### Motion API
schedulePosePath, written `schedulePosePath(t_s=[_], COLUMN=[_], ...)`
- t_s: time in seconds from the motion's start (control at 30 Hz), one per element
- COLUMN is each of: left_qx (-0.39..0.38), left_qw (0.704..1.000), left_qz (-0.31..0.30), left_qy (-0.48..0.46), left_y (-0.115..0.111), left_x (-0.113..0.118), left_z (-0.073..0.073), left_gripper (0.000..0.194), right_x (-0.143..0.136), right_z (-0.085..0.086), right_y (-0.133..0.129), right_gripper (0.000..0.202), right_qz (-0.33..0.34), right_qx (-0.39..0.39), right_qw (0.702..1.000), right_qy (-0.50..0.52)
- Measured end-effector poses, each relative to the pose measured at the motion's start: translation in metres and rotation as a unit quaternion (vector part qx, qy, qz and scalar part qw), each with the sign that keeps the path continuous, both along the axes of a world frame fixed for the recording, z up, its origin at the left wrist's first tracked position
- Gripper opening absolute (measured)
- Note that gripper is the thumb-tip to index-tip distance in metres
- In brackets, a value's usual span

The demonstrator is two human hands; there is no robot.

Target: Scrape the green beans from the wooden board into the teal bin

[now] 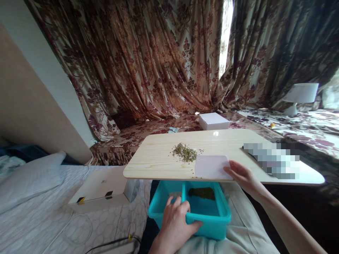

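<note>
My right hand [239, 173] pinches the right edge of a flat white plastic sheet with rounded corners [212, 166], which lies on the pale wooden table [156, 148]. Just left of the sheet is a loose pile of small green beans or seeds [184, 152], with a few grains scattered round it. Below the table's near edge, a turquoise two-compartment box [208, 224] rests at my lap. My left hand [176, 217] grips its front wall, fingers over the rim and thumb outside. Dark green grains [202, 193] lie in the box's right compartment; something small and greyish is partly visible in the left.
A blurred-out flat object [272, 160] lies on the table's right side. Behind the table stands a white box [214, 120]. A larger white carton [103, 187] and cables are on the bed at left. A white lamp [302, 93] stands far right, before patterned curtains.
</note>
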State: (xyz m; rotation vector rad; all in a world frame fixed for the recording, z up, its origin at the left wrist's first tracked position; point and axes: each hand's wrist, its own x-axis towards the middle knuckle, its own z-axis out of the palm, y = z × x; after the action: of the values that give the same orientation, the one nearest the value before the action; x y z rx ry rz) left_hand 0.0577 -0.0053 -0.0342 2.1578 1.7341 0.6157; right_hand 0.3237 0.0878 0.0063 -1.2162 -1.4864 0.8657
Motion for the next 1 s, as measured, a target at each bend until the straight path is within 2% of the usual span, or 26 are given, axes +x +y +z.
schedulePosePath(t_s=[0.13, 0.23, 0.3, 0.5, 0.77, 0.87, 1.0], left_qx=[0.004, 0.007, 0.007, 0.003, -0.003, -0.003, -0.008], left_qw=[1.0, 1.0, 1.0, 1.0, 1.0, 1.0, 1.0], left_qz=[0.006, 0.008, 0.008, 0.005, 0.003, 0.001, 0.0], left_qy=[-0.001, -0.003, -0.004, -0.004, -0.003, -0.003, -0.002], left_y=[0.0, 0.0, 0.0, 0.0, -0.001, -0.001, 0.0], left_x=[0.0, 0.0, 0.0, 0.0, -0.001, -0.001, 0.0], left_z=[-0.002, -0.003, -0.002, -0.002, 0.0, 0.001, 0.002], left_gripper=[0.029, 0.029, 0.03, 0.028, 0.029, 0.029, 0.029], right_x=[-0.005, -0.014, -0.02, -0.027, -0.018, -0.006, 0.013], right_z=[0.008, 0.006, 0.003, -0.002, 0.009, 0.011, 0.008], right_y=[0.002, 0.014, 0.021, 0.017, -0.006, -0.01, -0.008], right_gripper=[0.051, 0.055, 0.055, 0.051, 0.052, 0.048, 0.042], right_qz=[-0.012, -0.059, -0.063, -0.044, 0.025, -0.018, -0.14], right_qx=[0.016, 0.041, 0.042, 0.021, -0.016, -0.012, 0.016], right_qw=[1.0, 0.997, 0.996, 0.999, 1.0, 1.0, 0.989], right_qy=[0.004, 0.034, 0.041, 0.009, -0.001, 0.023, 0.054])
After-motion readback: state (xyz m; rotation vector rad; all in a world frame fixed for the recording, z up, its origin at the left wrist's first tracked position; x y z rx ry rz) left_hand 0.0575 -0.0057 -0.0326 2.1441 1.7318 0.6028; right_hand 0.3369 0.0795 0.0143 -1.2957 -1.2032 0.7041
